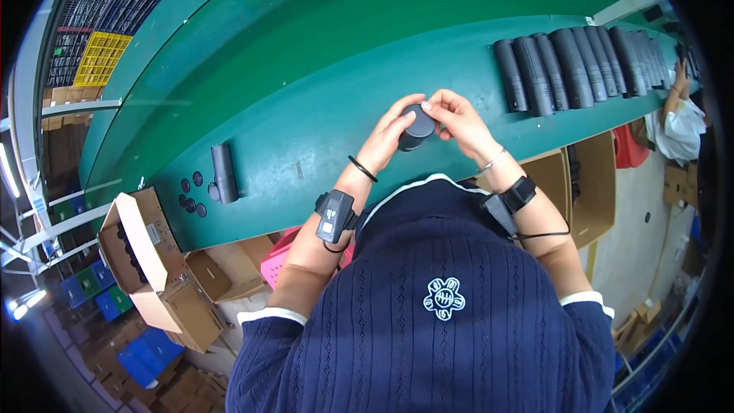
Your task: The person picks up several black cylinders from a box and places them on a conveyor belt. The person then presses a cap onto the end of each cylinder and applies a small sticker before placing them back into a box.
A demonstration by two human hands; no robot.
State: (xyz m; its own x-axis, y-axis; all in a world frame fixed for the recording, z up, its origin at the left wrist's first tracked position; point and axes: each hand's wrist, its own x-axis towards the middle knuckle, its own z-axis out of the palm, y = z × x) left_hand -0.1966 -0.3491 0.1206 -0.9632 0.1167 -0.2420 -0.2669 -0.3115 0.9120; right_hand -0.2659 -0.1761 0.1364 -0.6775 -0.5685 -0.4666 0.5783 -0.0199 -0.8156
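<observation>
Upright between my two hands stands a dark grey cylinder (417, 127), its round flat top facing up. My left hand (388, 136) is closed around its left side, with the thumb at the rim of the top. My right hand (463, 122) grips the far right side of the rim with thumb and fingertips. Some of the fingers are hidden behind the cylinder. Off to the left, a similar black cylinder (224, 171) lies on the green table (329, 107). Several small round black caps (190, 204) are scattered beside it.
Many black cylinders (569, 67) lie side by side along the table's right part. Beyond them another person's arm (676, 92) reaches in. An open cardboard box (139, 241) stands past the table's left end. Cardboard boxes (596, 191) and a pink basket (280, 257) sit below the near edge.
</observation>
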